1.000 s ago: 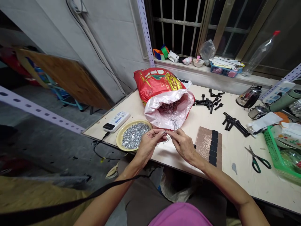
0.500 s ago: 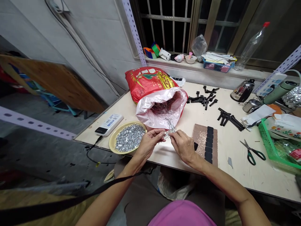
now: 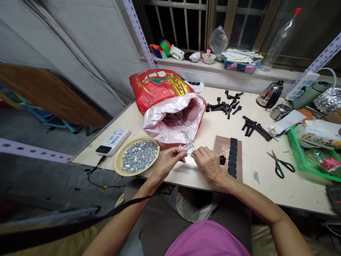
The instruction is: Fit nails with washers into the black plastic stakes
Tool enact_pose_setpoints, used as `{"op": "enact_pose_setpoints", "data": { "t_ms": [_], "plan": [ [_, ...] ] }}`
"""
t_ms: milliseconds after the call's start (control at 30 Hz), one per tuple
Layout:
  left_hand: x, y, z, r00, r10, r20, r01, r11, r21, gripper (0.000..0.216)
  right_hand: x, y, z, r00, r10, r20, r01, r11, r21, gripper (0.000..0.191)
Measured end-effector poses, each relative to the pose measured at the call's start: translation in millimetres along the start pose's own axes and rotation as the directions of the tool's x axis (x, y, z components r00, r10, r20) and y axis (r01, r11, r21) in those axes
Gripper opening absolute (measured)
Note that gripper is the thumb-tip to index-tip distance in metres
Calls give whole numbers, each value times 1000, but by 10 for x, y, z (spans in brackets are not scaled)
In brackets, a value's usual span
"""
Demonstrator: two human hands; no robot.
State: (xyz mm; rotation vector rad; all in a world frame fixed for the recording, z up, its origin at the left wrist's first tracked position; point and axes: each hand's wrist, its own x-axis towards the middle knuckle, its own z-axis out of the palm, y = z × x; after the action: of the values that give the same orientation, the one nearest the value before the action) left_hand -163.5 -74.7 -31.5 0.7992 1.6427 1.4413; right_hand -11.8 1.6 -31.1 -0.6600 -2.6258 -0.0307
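Steadily, two bare hands meet in front of the red bag (image 3: 160, 85), the left hand (image 3: 169, 161) and the right hand (image 3: 206, 161) each with its grip pinched on a thin metal pin (image 3: 189, 153) stretched between the fingertips. Two-handed holding likely keeps so slight a piece level; whether either grip hides something smaller, one cannot tell. Loose pins (image 3: 188, 142) lie at the bag's open mouth, just beyond the fingers, and more pins (image 3: 176, 119) fill its inside. The bag lies on its side on the worktop (image 3: 269, 186), mouth toward the person, presumably for easy reach. In front and to the left of the bag, a yellow bowl (image 3: 116, 161) holds small metal bits (image 3: 140, 155) beside the left hand, its shallow shape apparently suiting quick picking. To the bag's front right, scissors (image 3: 279, 167) lie well apart from both hands.
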Motion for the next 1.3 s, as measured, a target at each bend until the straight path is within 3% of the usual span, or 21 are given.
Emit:
{"op": "enact_pose_setpoints", "data": {
  "t_ms": [200, 333, 533, 700, 867, 967, 1100, 1200, 1300],
  "plan": [
    [-5, 33, 39, 998, -40, 43, 42, 997, -61, 34, -30, 31, -6, 998, 5, 55, -9, 998, 70, 20],
    [-36, 78, 56, 997, -36, 70, 40, 998, -56, 33, -39, 49, 0, 995, -6, 98, 2, 999, 43, 25],
    [-29, 42, 37, 995, -37, 95, 41, 998, -40, 36, -70, 82, -37, 984, 36, 176, -67, 983, 173, 21],
    [-8, -2, 42, 993, -65, 99, 72, 995, -65, 39, -100, 112, -90, 985, 17, 171, -31, 996, 80, 12],
    [-12, 28, 107, 994, -14, 106, 13, 1000, 13, 34, -131, 95, -81, 969, 146, 202, -189, 958, 216, 17],
    [-9, 28, 145, 992, 14, 125, -24, 997, 78, 37, -181, 272, -174, 964, 156, 214, -213, 937, 276, 18],
    [-2, -99, 223, 983, 83, 164, -117, 970, 211, 58, -345, 844, -378, 971, 200, 127, -213, 972, 99, 19],
    [-6, -273, 364, 914, 184, 361, -317, 880, 354, 56, -502, 1300, -447, 956, 263, 132, -257, 965, -57, 17],
    [-24, -450, 566, 748, 244, 617, -591, 669, 451, 63, -577, 1635, -373, 938, 311, 151, -294, 948, -123, 18]
  ]
}}
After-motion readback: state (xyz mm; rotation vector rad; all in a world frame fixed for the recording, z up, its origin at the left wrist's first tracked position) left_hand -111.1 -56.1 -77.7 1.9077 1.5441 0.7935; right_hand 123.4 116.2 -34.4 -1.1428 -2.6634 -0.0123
